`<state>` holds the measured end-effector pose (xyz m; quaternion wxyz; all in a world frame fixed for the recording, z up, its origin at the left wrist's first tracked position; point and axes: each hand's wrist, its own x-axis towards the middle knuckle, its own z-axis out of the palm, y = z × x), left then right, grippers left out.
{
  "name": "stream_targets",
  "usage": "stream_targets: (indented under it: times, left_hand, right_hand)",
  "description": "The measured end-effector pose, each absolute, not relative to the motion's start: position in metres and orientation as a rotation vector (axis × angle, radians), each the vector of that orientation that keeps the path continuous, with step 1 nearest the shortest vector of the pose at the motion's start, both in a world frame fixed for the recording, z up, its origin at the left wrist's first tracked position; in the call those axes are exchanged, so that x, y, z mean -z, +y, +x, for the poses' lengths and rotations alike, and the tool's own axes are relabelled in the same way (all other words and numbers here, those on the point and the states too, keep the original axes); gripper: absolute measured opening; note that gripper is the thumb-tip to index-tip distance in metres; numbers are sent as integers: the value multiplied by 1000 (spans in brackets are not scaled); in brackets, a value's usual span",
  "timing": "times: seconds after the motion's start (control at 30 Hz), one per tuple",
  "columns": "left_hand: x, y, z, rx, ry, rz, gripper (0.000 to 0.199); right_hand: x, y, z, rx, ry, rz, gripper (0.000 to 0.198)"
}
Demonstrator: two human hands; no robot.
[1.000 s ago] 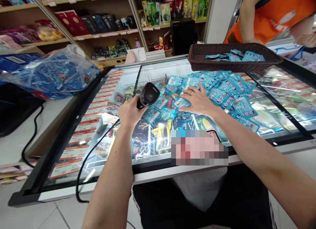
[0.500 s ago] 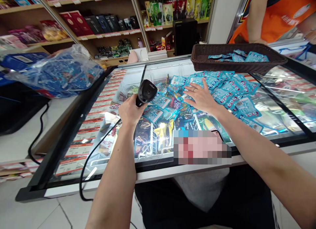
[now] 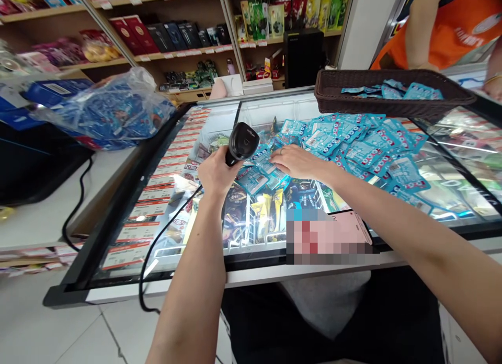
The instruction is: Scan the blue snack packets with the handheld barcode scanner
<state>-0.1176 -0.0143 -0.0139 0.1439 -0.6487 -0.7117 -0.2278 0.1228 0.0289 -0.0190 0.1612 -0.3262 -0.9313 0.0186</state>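
My left hand [image 3: 217, 171] is closed around the handle of a black barcode scanner [image 3: 243, 140], its head tilted over the freezer's glass top [image 3: 200, 124]. A black cable runs from below the scanner toward the front edge. My right hand [image 3: 298, 161] reaches across the glass, fingers stretched leftward and slightly bent, their tips touching small blue packets [image 3: 253, 180] near the scanner. Whether a packet is between the fingertips cannot be made out. To the right of this hand spreads a large heap of similar blue packets [image 3: 366, 147].
A brown woven basket [image 3: 396, 107] holding several blue packets stands at the far right. Near the front edge lies a phone [image 3: 355, 225], partly blurred. Plastic-wrapped blue goods [image 3: 113, 110] sit left. Someone in an orange apron [image 3: 451, 34] stands behind, before stocked shelves [image 3: 184, 53].
My right hand has moved left from the heap to the packets near the scanner, its fingers drawing closer together. My left hand still holds the scanner. The view has shifted slightly left.
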Motion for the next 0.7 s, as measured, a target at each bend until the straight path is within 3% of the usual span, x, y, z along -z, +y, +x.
stream_targets:
  times: [0.17,0.3,0.5,0.7]
  left_hand:
    - [12,-15,-116,665,-2071,-1893,48]
    - [12,-17,-115,657,-2058,-1906,48]
    - [13,-17,-113,653,-2040,-1913,46]
    - [12,-19,-107,638,-1968,-1990,45]
  right_hand:
    - [13,29,118,67,-2628,-1040,30]
    - [20,40,113,-44,-2637,-1029,50]
    - [18,45,118,-93,-2503,-1209,65]
    - [8,47,156,-254,-2084,-1351,26]
